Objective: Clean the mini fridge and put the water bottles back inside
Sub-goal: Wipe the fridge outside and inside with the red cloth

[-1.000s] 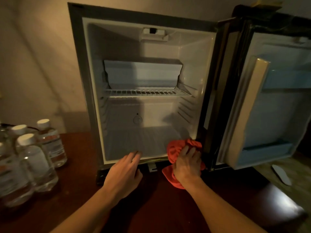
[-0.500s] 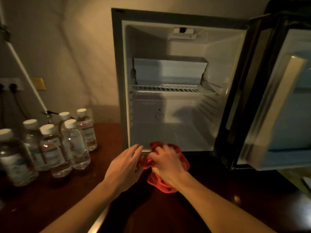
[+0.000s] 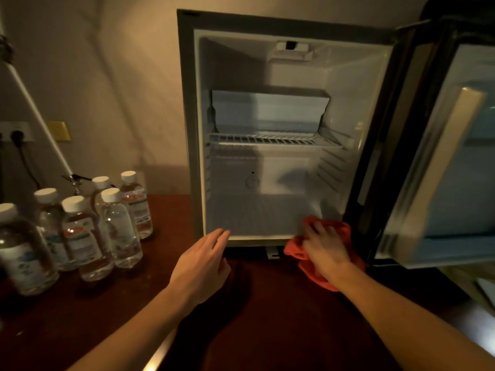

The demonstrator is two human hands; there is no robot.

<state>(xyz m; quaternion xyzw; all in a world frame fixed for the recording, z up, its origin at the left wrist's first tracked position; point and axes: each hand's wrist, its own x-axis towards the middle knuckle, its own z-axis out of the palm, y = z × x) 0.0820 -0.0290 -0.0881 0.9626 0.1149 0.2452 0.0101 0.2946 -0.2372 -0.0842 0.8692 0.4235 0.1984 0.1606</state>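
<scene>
Mini fridge (image 3: pixel 281 124): stands on the dark red-brown table (image 3: pixel 267 317), at the far middle, against the wall. The inside is white and holds no bottles.
Door (image 3: pixel 442 156): swung fully open to the right; its inner side faces the camera.
Wire shelf (image 3: pixel 273 140): sits in the middle height of the fridge, with a pale box-shaped compartment (image 3: pixel 270 111) above it at the back.
Fridge floor (image 3: pixel 257 215): ribbed and bare; the red cloth reaches its near right corner.
Red cloth (image 3: pixel 340 231): lies crumpled over the front lower edge of the fridge at the right, part on the fridge lip and part hanging down to the table.
Right hand (image 3: pixel 324 247): lies on top of the red cloth and presses it down. The fingers are blurred, so I cannot tell if they curl around the cloth or lie flat on it.
Left hand (image 3: pixel 203 261): is spread and relaxed, the fingers straight and close together, the fingertips (image 3: pixel 222 234) at the front lower edge of the fridge on the left. It holds nothing.
Water bottles (image 3: pixel 80 226): six with white caps stand upright in a group on the table, at the left of the fridge and apart from it.
Wall at the left: a plug sits in a socket (image 3: pixel 16 135), and a thin white pole (image 3: pixel 37 116) leans across.
</scene>
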